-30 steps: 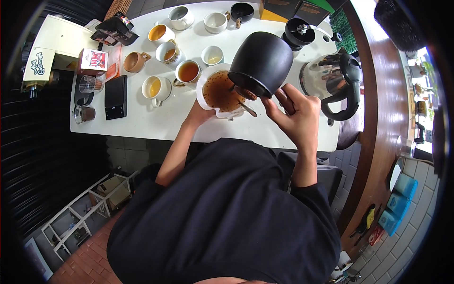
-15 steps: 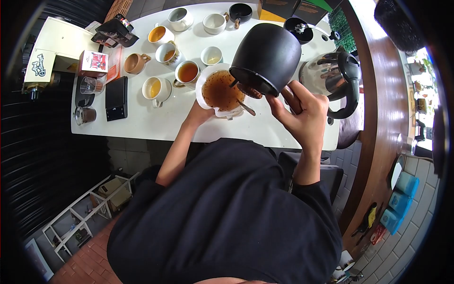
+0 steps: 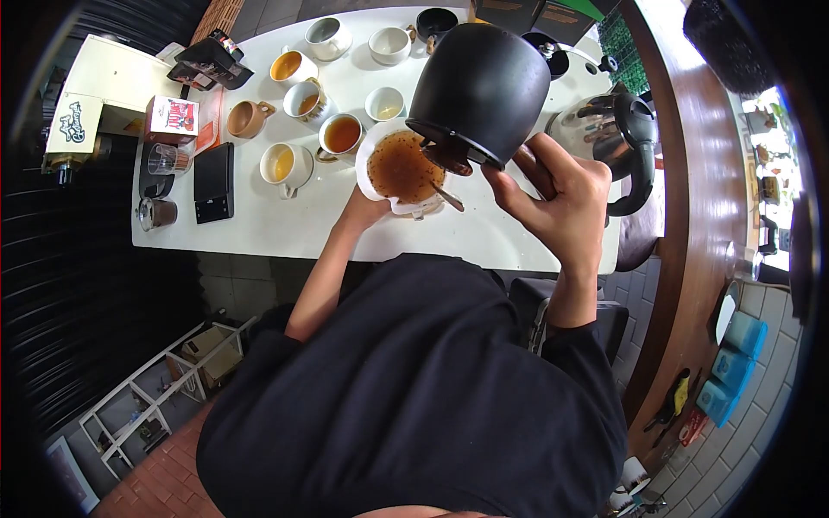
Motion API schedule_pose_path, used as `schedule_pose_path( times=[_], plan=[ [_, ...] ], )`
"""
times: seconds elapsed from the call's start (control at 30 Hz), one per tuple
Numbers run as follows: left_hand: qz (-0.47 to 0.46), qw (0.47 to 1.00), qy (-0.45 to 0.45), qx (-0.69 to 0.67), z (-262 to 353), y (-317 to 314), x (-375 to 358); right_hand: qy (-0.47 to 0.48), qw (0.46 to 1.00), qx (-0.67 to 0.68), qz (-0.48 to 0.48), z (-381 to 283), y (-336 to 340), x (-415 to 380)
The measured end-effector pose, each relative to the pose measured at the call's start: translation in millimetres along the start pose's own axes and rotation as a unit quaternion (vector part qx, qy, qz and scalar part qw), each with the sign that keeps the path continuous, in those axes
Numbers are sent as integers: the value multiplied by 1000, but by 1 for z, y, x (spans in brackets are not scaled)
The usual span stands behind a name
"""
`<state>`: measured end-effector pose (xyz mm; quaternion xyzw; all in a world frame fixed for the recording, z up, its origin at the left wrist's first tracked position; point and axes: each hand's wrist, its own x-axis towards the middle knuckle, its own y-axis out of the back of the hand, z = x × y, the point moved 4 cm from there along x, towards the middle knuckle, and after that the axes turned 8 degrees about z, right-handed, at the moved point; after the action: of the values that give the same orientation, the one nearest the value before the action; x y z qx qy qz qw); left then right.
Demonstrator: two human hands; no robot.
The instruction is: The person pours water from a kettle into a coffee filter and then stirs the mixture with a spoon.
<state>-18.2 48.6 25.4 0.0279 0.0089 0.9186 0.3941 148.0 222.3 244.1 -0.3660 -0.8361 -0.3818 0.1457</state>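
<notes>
Right hand [image 3: 557,203] closed around the handle of a matte black round-bodied pouring kettle [image 3: 479,82], held up off the white rectangular tabletop [image 3: 285,229] and tipped toward the person's left, spout end low over a white paper-lined pour-over dripper [image 3: 399,168] full of wet brown coffee slurry. Kettle's lower rim overlaps the dripper's right side in view; touching or just above it, cannot tell from this angle. Left hand [image 3: 367,207] cupped against the dripper's near-left wall, fingers mostly hidden behind it, so grip looks closed but not fully clear. Dripper sits near the middle of the tabletop, closer to the near edge than the far one. A thin metal spoon handle [image 3: 449,200] sticks out at the dripper's near-right side.

Left of the dripper: white mug with amber tea [image 3: 343,134], white mug with yellow liquid [image 3: 283,164], small white empty-looking cup [image 3: 385,103], tan ceramic cup [image 3: 246,118], more white cups along the far edge. Black flat rectangular scale [image 3: 211,181] near the left edge, clear glass tumbler [image 3: 161,157] and small metal cup [image 3: 155,211] just beside it at the left edge. Red-and-white printed box [image 3: 170,115] toward the far-left corner. Glass-and-black electric kettle [image 3: 617,142] at the right edge, just behind the right hand. Black hand grinder [image 3: 546,50] at the far-right corner, partly hidden by the pouring kettle.
</notes>
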Motion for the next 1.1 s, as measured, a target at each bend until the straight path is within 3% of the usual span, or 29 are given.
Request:
schedule_pose_path(
  times=[0.17, 0.33, 0.47, 0.6, 0.67, 0.73, 0.8, 1.1],
  plan=[
    [-12, 1000, -7, -4, -6, 1, 1, 10, 1000, 3, -8, -2, -2, 2],
    [-8, 999, -9, 42, 7, -1, 1, -89, 996, 8, -21, 8, -9, -2],
    [24, 1000, -2, 3, 32, -6, -2, -151, 988, 35, -20, 26, -17, -13],
    [22, 999, 6, 27, 15, -1, -5, -240, 960, 141, -16, 51, -21, -29],
    [20, 999, 9, 40, 4, 3, -7, -343, 908, 241, -17, 61, -20, -39],
    [13, 998, 14, 53, -5, 7, -10, -362, 891, 273, -9, 67, -17, -48],
    [8, 998, 10, 61, -7, 9, -11, -434, 833, 343, 3, 73, -15, -58],
    [-6, 987, 15, 160, -5, 15, -14, -491, 765, 416, 24, 91, -14, -104]
  ],
)
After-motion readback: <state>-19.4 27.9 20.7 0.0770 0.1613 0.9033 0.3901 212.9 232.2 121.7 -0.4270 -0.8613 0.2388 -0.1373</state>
